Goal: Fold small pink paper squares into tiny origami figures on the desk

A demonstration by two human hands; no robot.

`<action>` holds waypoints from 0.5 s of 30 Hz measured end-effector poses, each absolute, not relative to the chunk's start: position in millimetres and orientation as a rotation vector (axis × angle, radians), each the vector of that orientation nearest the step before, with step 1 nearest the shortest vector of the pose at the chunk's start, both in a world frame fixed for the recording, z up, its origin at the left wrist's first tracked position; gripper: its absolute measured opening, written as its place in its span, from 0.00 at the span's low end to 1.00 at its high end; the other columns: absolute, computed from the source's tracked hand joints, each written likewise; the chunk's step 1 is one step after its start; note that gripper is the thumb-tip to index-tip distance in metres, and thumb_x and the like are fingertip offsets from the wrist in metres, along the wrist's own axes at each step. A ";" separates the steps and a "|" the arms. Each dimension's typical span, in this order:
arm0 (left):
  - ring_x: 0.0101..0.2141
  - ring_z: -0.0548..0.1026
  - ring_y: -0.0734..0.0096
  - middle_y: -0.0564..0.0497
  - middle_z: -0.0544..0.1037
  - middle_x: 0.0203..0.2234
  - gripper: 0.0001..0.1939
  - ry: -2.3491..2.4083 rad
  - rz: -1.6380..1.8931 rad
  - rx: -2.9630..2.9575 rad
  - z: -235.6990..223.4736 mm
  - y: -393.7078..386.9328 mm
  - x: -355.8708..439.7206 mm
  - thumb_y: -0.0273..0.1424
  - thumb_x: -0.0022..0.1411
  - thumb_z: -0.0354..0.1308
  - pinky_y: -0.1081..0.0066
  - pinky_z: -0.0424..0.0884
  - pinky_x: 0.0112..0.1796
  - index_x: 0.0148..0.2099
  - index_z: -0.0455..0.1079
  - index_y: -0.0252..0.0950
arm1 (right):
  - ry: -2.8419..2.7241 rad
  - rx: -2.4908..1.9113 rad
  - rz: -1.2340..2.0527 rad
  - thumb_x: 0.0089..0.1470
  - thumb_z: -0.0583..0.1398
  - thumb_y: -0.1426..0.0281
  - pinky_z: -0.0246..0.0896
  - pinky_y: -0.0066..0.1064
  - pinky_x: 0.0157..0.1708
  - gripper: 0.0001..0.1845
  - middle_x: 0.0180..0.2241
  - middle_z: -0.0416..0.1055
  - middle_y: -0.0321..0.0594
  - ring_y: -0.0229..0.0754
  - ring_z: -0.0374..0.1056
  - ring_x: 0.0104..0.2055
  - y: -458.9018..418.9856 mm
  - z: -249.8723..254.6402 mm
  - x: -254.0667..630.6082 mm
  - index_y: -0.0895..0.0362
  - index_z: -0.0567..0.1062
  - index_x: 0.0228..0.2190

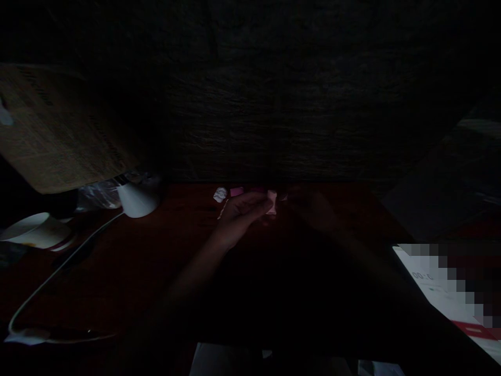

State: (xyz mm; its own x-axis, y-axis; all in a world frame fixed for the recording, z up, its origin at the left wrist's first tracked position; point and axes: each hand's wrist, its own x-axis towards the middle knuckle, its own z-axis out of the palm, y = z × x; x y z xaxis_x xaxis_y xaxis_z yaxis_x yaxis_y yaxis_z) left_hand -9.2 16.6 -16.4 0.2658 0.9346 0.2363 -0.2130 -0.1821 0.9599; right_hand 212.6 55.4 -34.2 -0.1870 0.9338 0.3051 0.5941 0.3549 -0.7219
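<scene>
In the dim head view my left hand (243,209) reaches to the back of the dark reddish table. Its fingers are closed on a small pale pink piece (272,202), narrower in the middle than at its ends; its kind is unclear. To the right, my right hand (315,209) is a dark shape whose fingers I cannot make out. A small pale bit (284,198) shows near its fingertips. Just behind my left hand lie a crumpled white wad (219,195) and a flat pink piece (237,191). A thin twisted pale strip (223,209) lies beside my left wrist.
At the left are a white cone-shaped lamp base (136,201) with a white cable (70,258), a paper cup (39,231) and a printed cardboard box (58,130). A dark textured wall (274,104) rises behind. A bright screen (434,287) stands at the lower right.
</scene>
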 end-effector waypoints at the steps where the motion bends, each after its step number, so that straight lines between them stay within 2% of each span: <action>1: 0.31 0.83 0.65 0.47 0.85 0.32 0.20 0.738 1.219 1.342 -15.6 16.2 -9.2 0.46 0.54 0.73 0.71 0.77 0.29 0.40 0.80 0.36 | -1.790 -1.219 0.677 0.57 0.66 0.69 0.71 0.46 0.53 0.04 0.47 0.83 0.44 0.52 0.79 0.49 52.5 -28.8 213.1 0.53 0.84 0.34; 3: 0.31 0.82 0.66 0.48 0.84 0.31 0.19 0.719 1.221 1.336 -14.4 15.7 -8.9 0.45 0.53 0.74 0.71 0.77 0.29 0.39 0.80 0.36 | -1.580 -1.033 0.842 0.51 0.72 0.63 0.73 0.45 0.49 0.08 0.42 0.83 0.42 0.50 0.79 0.46 43.4 -15.6 212.1 0.52 0.84 0.34; 5: 0.29 0.82 0.67 0.48 0.84 0.30 0.18 0.713 1.220 1.329 -13.5 15.1 -8.4 0.44 0.53 0.74 0.72 0.76 0.28 0.38 0.80 0.36 | -1.444 -0.954 0.954 0.50 0.73 0.61 0.73 0.44 0.47 0.11 0.41 0.84 0.40 0.48 0.79 0.44 32.0 -1.5 208.7 0.50 0.84 0.35; 8: 0.28 0.81 0.69 0.49 0.84 0.30 0.19 0.713 1.203 1.333 -13.1 13.7 -7.1 0.45 0.53 0.74 0.73 0.75 0.28 0.39 0.81 0.36 | -1.322 -0.794 1.080 0.47 0.75 0.63 0.73 0.42 0.47 0.09 0.39 0.84 0.35 0.47 0.78 0.46 18.6 14.3 201.8 0.47 0.84 0.33; 15: 0.30 0.81 0.70 0.50 0.84 0.31 0.17 0.728 1.196 1.357 -17.0 10.8 -3.4 0.44 0.55 0.74 0.73 0.75 0.30 0.38 0.81 0.37 | -1.234 -0.708 1.203 0.45 0.75 0.69 0.74 0.37 0.45 0.09 0.38 0.83 0.34 0.44 0.78 0.44 13.6 18.6 197.8 0.47 0.86 0.32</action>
State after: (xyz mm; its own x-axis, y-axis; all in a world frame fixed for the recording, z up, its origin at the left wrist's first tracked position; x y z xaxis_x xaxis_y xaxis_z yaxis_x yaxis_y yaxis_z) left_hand -3.4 10.8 -17.0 0.2933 0.9259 0.2380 -0.2141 -0.1790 0.9603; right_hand 197.8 13.6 18.6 -0.1022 0.9427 0.3178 -0.2942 0.2765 -0.9149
